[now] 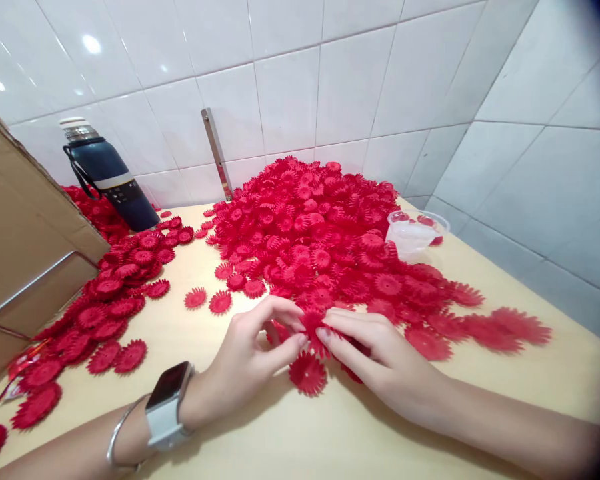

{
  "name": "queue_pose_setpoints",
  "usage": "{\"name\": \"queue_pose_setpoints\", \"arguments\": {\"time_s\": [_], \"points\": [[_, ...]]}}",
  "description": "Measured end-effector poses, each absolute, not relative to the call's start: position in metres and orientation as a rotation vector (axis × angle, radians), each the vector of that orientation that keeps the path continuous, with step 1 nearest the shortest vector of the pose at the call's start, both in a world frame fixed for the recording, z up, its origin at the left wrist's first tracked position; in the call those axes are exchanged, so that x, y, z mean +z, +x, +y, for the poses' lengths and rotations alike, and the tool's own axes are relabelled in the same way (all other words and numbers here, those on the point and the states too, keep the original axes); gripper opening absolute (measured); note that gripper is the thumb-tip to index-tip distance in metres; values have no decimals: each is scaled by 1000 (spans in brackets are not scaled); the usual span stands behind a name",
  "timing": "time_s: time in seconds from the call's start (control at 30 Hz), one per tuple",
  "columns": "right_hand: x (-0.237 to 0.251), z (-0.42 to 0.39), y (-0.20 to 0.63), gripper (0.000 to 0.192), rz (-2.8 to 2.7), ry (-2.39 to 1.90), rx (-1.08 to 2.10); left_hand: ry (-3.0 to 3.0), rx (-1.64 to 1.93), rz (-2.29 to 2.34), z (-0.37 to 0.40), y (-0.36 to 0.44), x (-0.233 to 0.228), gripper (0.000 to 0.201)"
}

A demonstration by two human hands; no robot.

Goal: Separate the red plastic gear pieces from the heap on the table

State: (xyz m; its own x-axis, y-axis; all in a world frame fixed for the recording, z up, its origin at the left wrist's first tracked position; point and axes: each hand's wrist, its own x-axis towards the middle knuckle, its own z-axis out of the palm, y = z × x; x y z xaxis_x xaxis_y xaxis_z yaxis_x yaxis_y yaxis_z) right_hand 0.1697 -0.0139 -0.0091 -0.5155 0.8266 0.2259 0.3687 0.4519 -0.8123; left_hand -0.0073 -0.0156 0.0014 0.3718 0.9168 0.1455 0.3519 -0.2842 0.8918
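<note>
On the far left, a cardboard box [25, 227] leans in over the table [330, 433] edge; we cannot see what it holds, and a metal bar across its face is cut off by the frame. Beside it, red flowers [105, 313] lie in a flat spread from the blue flask [107, 175] down toward our left wrist. We judge these to be the ones already handled, though nothing visible sets them apart from the rest. A crumpled red wrapper [17, 373] at the box's foot is too blurred to name.

Moving to the centre, our left hand [250, 360], with a watch [167, 403] and bangle on the wrist, pinches a flower [313, 330] between thumb and forefinger. Our right hand [375, 360] meets it there, fingertips closed on the same piece or one pressed against it; which, we cannot tell, since the fingers cover the join. One loose flower [307, 373] lies on the table just below both hands.

Behind the hands, the big heap [310, 227] rises against the tiled wall, far larger than the left spread, so we judge most of the work is still ahead. To the right, a clear plastic cup [413, 233] sits half sunk in the heap's edge; its contents are hard to make out. Farther right, stray flowers [500, 327] smear at the lens rim
</note>
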Motion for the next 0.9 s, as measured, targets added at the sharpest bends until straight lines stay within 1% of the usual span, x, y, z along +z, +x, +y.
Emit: {"name": "queue_pose_setpoints", "arguments": {"time_s": [0.13,0.27,0.43,0.6,0.77,0.9], "points": [[-11,-12,171,35,-2100,-1046,908,1840,849,1118,-15,-8,2,11],[-11,-12,171,38,-2109,-1041,926,1900,787,1129,-15,-8,5,13],[-10,-11,171,39,-2106,-1004,980,1904,756,1177,-16,-7,4,13],[-11,-11,172,40,-2086,-1005,1004,1942,860,1128,-16,-8,5,8],[-12,-10,172,41,-2060,-971,1056,1910,800,1146,-16,-8,4,8],[-11,-12,170,36,-2021,-1001,1141,1834,783,1126,-16,-8,2,9]]}}
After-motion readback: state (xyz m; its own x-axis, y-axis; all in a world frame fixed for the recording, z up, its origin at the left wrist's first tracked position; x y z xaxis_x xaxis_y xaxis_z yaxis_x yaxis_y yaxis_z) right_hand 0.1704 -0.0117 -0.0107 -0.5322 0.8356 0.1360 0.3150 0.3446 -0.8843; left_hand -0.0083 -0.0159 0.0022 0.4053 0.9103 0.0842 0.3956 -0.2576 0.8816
